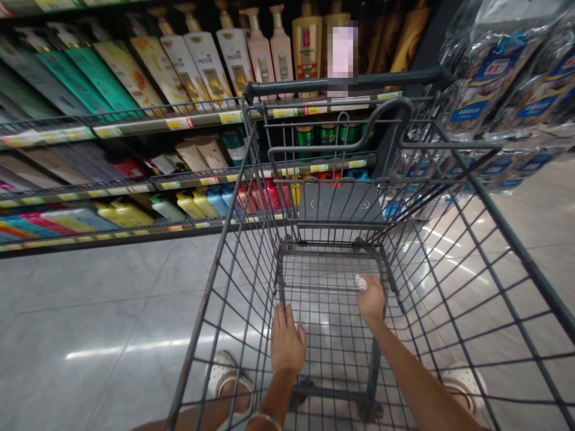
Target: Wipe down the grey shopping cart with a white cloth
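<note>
Both of my hands reach down inside a grey wire shopping cart (327, 224). My right hand (372, 299) is closed around a small crumpled white tissue (360, 282), of which only a bit shows beyond the fingers. It is low in the basket, close to the right side of the wire floor. On the left, my left hand (288, 340) lies palm down with its fingers stretched out, at the lower left part of the basket. Whether its palm presses on the wires cannot be told. It holds nothing that I can see.
Shelves (135, 124) of shampoo and lotion bottles run along the far left side. Clear plastic packs (489, 84) hang at the right. The cart's handle bar (350, 82) is at the far end. White clogs (224, 371) stand on the shiny floor (90, 311).
</note>
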`<state>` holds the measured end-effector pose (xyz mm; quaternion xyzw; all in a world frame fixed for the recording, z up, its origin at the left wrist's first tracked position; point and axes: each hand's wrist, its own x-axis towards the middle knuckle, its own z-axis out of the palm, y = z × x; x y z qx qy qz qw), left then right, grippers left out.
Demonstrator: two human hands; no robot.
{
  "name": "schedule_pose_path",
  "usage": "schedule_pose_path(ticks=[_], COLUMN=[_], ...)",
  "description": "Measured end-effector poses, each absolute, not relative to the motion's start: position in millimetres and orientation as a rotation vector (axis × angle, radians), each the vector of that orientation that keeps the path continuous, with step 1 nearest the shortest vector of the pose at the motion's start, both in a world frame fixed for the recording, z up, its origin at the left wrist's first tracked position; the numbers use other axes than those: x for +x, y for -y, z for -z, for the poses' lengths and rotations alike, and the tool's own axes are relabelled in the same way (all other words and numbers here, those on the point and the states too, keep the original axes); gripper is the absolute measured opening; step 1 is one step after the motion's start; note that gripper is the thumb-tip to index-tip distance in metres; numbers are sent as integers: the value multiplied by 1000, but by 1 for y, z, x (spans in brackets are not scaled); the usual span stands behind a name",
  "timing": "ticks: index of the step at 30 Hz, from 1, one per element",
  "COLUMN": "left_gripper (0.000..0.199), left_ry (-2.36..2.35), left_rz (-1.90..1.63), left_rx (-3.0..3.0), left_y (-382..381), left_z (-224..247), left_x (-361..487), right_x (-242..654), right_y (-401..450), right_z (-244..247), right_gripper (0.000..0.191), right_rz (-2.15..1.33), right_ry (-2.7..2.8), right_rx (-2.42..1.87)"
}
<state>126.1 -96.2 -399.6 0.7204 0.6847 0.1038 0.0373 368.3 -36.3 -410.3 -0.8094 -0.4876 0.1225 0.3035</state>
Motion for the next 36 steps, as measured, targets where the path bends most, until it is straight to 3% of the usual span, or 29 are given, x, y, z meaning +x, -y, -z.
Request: schedule_pose_path(ticks=[16, 21, 25, 27, 36], left_gripper=[47, 45, 45, 44, 44], left_ry=[-2112, -2116, -2120, -2122, -2121], left_rz=[-394, -399, -402, -405, -411], left_rx=[2234, 2237, 2253, 2261, 2268], left_y=[100, 99, 98, 98, 98], left_z=[409, 408, 406, 405, 404], left_x=[124, 125, 126, 126, 126], right_x=[215, 238, 275, 294, 371], right_y=[19, 23, 28, 31, 43], right_z=[398, 398, 408, 413, 428], right_gripper=[14, 8, 47, 56, 46], right_rz=[-784, -798, -719, -663, -398], right_ry=[1767, 1820, 1753, 1707, 1451], right_rx=[-1498, -1446, -1485, -1516, -1749])
